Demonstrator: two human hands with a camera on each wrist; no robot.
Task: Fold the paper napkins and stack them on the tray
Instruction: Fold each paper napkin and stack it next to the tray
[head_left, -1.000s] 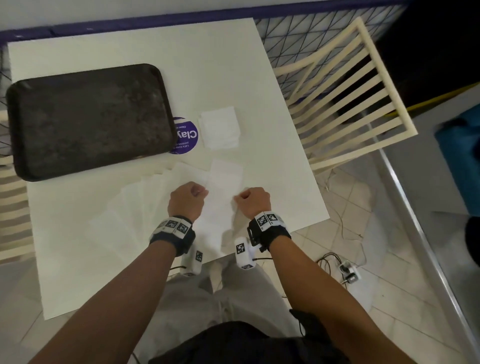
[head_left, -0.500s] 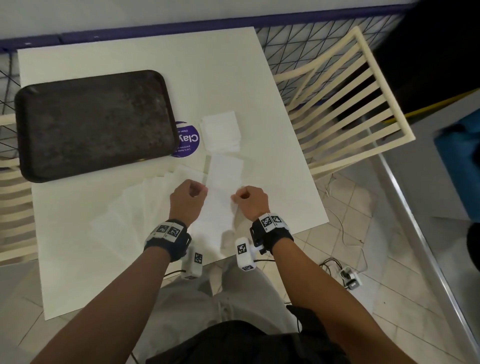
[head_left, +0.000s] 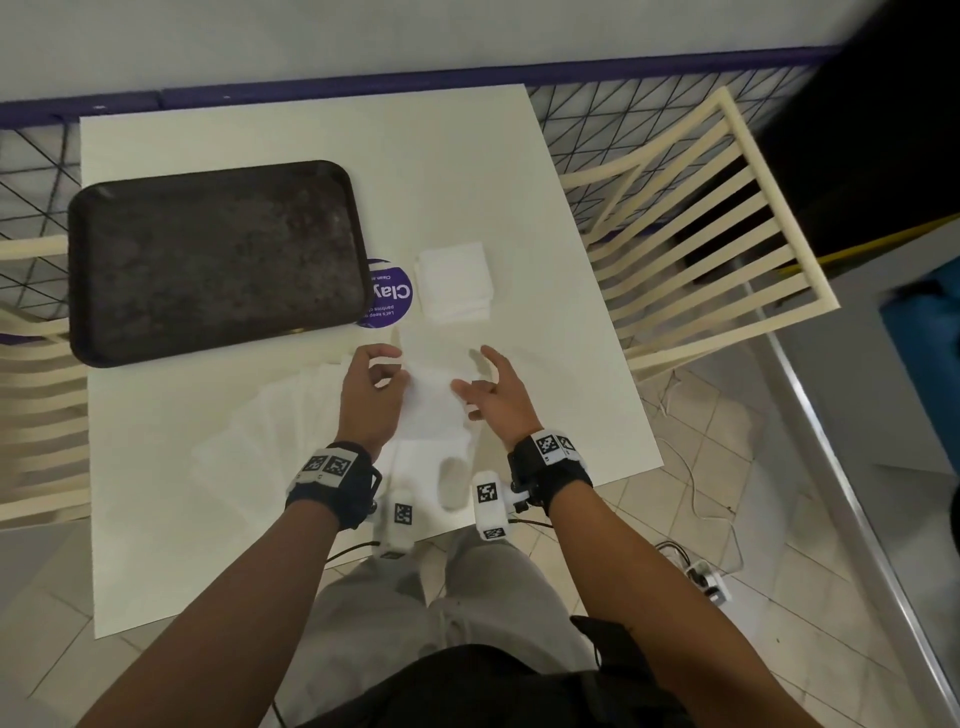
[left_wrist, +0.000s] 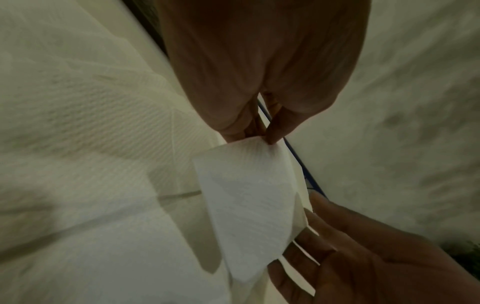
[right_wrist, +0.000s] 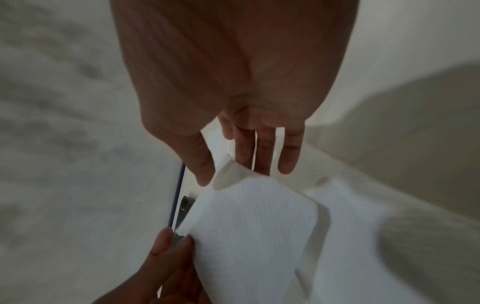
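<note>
A white paper napkin (head_left: 434, 397) is held up just above the table between my hands. My left hand (head_left: 389, 371) pinches its left edge with thumb and fingertips; the left wrist view shows that pinch (left_wrist: 265, 139) on a corner of the napkin (left_wrist: 246, 205). My right hand (head_left: 478, 379) is at the right edge with fingers straight and spread. In the right wrist view, the curled napkin edge (right_wrist: 228, 170) lies between its thumb and fingers. Several unfolded napkins (head_left: 270, 431) are fanned out under my left wrist. A stack of folded napkins (head_left: 454, 280) lies beyond. The dark tray (head_left: 208, 260) is bare.
The white table (head_left: 311, 130) ends close to my body. A purple round sticker (head_left: 389, 293) sits between the tray and the folded stack. Cream slatted chairs stand at the right (head_left: 701, 218) and the left edge. A wire fence runs behind the table.
Both hands have moved away from my body with the napkin. The right hand, which pinched the right edge with curled fingers, now has its fingers straightened and spread.
</note>
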